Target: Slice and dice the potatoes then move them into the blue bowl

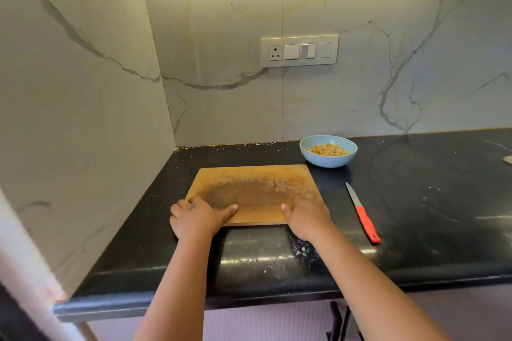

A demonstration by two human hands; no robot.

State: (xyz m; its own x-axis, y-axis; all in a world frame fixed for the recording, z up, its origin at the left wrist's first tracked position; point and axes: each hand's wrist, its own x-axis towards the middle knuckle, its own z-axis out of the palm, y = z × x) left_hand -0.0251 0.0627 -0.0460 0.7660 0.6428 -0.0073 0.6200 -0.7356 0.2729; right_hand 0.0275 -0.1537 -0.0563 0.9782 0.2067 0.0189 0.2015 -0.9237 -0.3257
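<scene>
left hand (pixel 194 216): grips the cutting board's (pixel 255 178) near-left corner
right hand (pixel 306 214): grips the near-right corner
diced potatoes (pixel 328 149): in blue bowl (pixel 328 159), beyond right hand
knife (pixel 363 214): on desk (pixel 429 202), right of right hand

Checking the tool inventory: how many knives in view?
1. The knife with a red handle lies on the counter, right of the cutting board and apart from it. A pale object cut off at the right edge can't be identified.
</scene>
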